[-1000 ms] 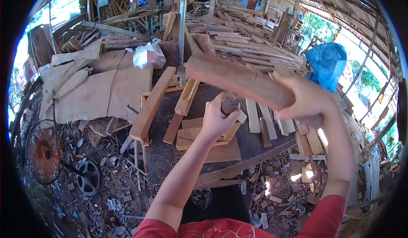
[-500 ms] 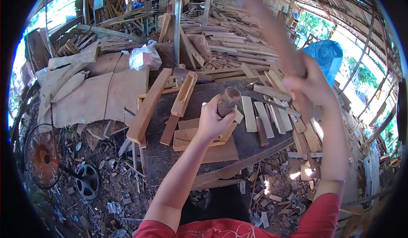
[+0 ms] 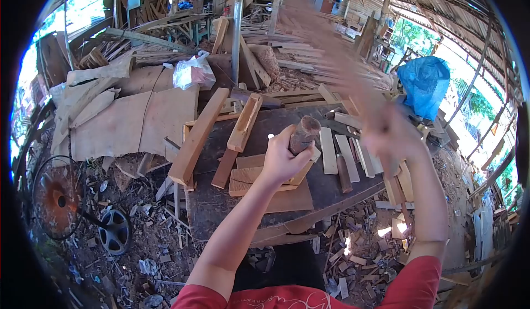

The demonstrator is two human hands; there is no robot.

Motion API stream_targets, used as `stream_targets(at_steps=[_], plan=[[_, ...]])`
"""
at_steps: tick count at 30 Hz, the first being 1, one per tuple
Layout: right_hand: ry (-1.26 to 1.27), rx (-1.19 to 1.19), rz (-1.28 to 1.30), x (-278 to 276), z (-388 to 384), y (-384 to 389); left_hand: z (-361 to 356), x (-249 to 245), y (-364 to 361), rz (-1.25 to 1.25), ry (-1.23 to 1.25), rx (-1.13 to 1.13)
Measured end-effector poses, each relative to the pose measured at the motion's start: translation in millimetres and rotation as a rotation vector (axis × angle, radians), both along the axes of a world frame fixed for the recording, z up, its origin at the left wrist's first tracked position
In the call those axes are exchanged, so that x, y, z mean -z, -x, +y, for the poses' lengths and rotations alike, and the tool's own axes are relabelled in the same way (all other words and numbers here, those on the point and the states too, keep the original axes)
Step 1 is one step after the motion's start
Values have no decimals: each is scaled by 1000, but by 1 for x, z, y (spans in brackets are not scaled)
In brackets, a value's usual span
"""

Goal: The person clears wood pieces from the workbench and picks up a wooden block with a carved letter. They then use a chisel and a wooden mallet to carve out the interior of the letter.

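Note:
My left hand (image 3: 280, 155) is wrapped around the thick wooden handle of a chisel (image 3: 305, 132), which stands nearly upright with its battered end up. The hand hides its blade. Beneath lies a light wooden block (image 3: 243, 181) on the dark workbench (image 3: 212, 220). On the right, my right hand (image 3: 395, 138) grips a long wooden club (image 3: 342, 55), raised and slanting up to the left. Motion smears both the hand and the club. The club is apart from the chisel's end.
Wooden strips (image 3: 328, 152) and a tool with a brown handle (image 3: 343, 174) lie right of the block. A long beam (image 3: 199, 138) and a hollowed wooden piece (image 3: 244, 122) lie left. A wheeled metal part (image 3: 115, 232) stands on the littered ground. A blue bag (image 3: 424, 85) hangs behind.
The club and my right hand have come down a little. My left hand keeps its hold on the chisel. The whole view has shifted slightly.

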State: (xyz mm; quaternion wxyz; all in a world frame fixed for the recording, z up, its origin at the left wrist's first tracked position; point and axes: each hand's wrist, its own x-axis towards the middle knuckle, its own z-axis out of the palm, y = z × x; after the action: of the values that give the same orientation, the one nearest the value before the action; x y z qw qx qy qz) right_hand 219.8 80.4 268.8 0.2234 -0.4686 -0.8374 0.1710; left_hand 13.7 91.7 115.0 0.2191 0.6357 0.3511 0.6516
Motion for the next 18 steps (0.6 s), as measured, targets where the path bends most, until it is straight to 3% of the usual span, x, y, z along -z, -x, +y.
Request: stream_targets(at_steps=[1,6,8,9,10,12,13,18], plan=[[-8,-58,-181,9,-4,14,2,2,0,-9,9,2],[-63,-95,-175,-15,-2,-5,1,0,-1,-24,61,25],[140,16,596,-10,-8,-11,1,-1,-1,-38,-10,3],[171,-145,815,4,3,-15,1,0,-1,-36,-10,-3],[179,-150,822,10,1,-8,0,1,1,-31,14,12],[-133,-190,-290,13,-6,7,1,1,2,-31,31,27],[67,-168,-182,5,-4,3,1,2,3,-43,52,38],[-19,85,-2,15,7,-22,-2,-1,3,-36,-26,13]])
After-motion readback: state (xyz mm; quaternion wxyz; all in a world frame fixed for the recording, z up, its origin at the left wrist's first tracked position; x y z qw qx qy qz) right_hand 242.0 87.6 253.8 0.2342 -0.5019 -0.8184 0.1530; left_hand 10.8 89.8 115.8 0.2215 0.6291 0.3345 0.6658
